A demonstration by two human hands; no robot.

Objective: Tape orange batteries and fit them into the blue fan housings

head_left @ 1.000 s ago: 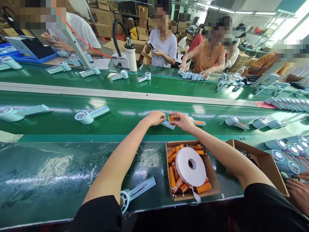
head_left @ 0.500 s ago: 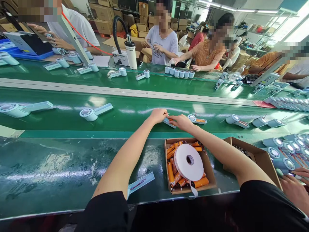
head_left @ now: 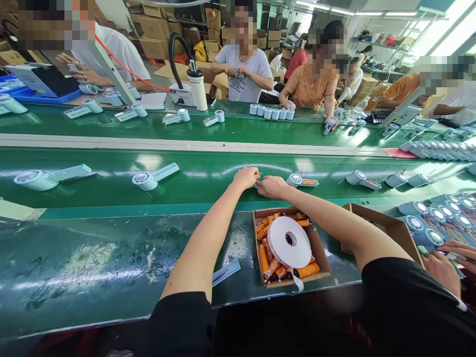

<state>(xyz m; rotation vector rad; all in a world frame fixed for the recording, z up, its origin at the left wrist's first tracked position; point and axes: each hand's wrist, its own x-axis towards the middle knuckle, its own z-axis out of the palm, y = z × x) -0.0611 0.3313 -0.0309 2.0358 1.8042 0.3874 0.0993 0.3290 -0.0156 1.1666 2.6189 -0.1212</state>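
Observation:
Both my hands are together over the near green belt, at a light-blue housing [head_left: 256,186] that they mostly cover. My left hand [head_left: 245,177] is closed, its fingers curled at the housing's far side. From the right, my right hand [head_left: 272,187] bends its closed fingers over the same piece. What the fingertips pinch in detail is hidden. Just right of them lies another round-headed light-blue housing [head_left: 295,179] with an orange battery in its handle. Below my right forearm stands a cardboard box [head_left: 324,258] of orange batteries [head_left: 263,257], with a white tape roll [head_left: 302,243] on top.
Housings [head_left: 145,180] lie along the near belt. An open trough-shaped piece [head_left: 226,272] rests by my left elbow. A second carton [head_left: 397,225] and rows of housings [head_left: 412,208] are at right, near another person's hands [head_left: 442,270]. Several people work across the far belt.
My hands stay together at the housing; its handle end, visible below them before, is now mostly covered. The left-hand housings have shifted right. Across the belt, a person's hand now touches a device.

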